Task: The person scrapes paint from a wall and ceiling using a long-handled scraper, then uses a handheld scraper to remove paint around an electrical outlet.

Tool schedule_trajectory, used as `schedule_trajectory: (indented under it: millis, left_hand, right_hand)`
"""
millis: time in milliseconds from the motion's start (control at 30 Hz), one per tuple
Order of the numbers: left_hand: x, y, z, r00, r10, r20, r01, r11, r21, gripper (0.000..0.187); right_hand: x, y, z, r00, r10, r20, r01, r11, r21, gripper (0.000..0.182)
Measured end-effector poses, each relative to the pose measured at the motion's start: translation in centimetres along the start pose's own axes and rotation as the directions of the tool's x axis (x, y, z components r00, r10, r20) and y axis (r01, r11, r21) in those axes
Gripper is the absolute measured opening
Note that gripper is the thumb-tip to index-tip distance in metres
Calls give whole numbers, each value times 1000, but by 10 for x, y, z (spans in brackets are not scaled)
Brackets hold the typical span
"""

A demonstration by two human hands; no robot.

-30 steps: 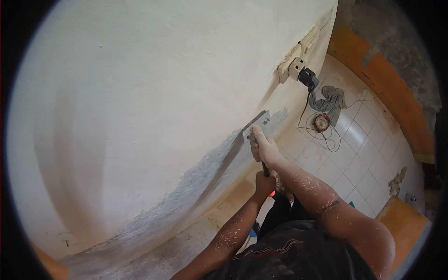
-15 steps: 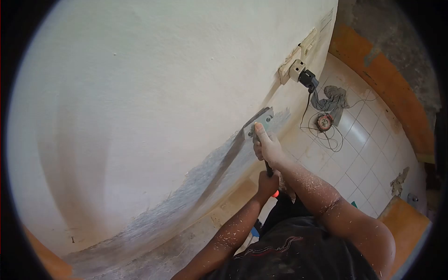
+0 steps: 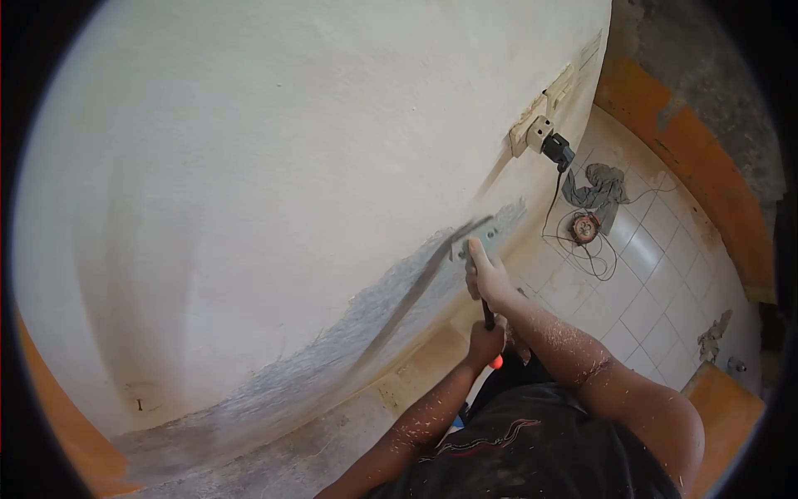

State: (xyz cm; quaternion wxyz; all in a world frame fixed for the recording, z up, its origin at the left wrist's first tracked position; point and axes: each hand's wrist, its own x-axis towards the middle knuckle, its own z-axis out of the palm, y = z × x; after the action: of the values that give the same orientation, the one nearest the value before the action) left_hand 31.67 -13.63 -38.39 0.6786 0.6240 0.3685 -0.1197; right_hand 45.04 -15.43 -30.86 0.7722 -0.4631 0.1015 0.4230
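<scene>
My right hand point(image 3: 489, 276) is closed round the upper handle of a long-handled wall scraper point(image 3: 475, 239), its thumb lying on the back of the metal blade holder. Lower down, my left hand point(image 3: 487, 339) grips the same black handle near its red-tipped end. The blade edge is at the wall point(image 3: 349, 183), by the upper end of a rough grey scraped band point(image 3: 374, 308). White flakes and dust speckle both my forearms.
A wall socket with an adapter point(image 3: 540, 131) and black plug point(image 3: 559, 151) is at upper right. On the tiled floor point(image 3: 640, 291) lie a grey cloth point(image 3: 600, 187), a round red-and-black object point(image 3: 584, 227) and looped cable. Orange-painted wood point(image 3: 706, 166) borders the floor.
The view has shifted slightly, so the wall and socket sit lower and further right. The scraper and both hands have slid a little down the wall. Both grips stay closed.
</scene>
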Motion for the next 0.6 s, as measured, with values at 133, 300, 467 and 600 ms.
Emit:
schedule_trajectory:
  millis: [133, 300, 467, 600]
  left_hand:
    - [-26, 11, 12, 987, -160, -20, 155, 974, -166, 27]
    - [5, 10, -8, 995, 39, -90, -23, 984, 176, 36]
    - [-13, 2, 9, 989, -116, -93, 127, 984, 121, 33]
    - [-15, 24, 6, 995, -11, -100, 17, 998, 60, 38]
  right_hand:
    - [-4, 19, -10, 988, 155, -6, -155, 988, -21, 51]
    - [10, -7, 1, 995, 97, 30, -99, 992, 80, 52]
    - [7, 15, -23, 989, 143, -28, -140, 986, 87, 53]
    - [6, 0, 6, 999, -14, -43, 12, 999, -53, 53]
